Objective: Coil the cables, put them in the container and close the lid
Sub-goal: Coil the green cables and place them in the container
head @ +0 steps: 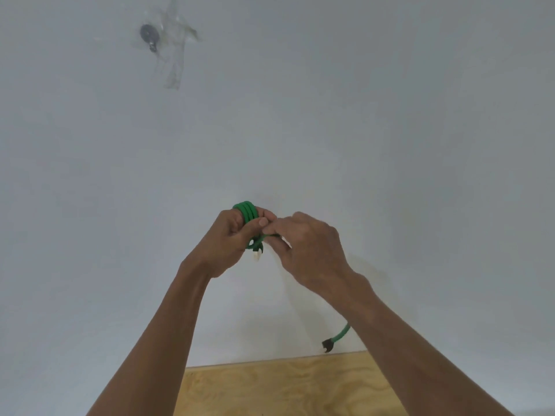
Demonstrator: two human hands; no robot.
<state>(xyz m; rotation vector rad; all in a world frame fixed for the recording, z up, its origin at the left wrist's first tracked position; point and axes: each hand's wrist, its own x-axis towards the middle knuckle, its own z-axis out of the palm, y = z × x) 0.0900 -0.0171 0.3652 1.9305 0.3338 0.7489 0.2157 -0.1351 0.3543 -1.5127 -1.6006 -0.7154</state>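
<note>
A green cable (247,212) is wound in several loops around the fingers of my left hand (232,238), which is closed on the coil in mid-air. A pale connector (257,255) hangs just below that hand. My right hand (306,247) pinches a strand of the same cable beside the coil, thumb and fingers touching my left fingers. The cable's free tail with a dark plug (328,345) dangles under my right forearm. No container or lid is in view.
A white wall (330,115) fills most of the view. High on it at the left, a small grey round object (149,33) is held by clear tape. A plywood surface (285,388) shows at the bottom, between my forearms.
</note>
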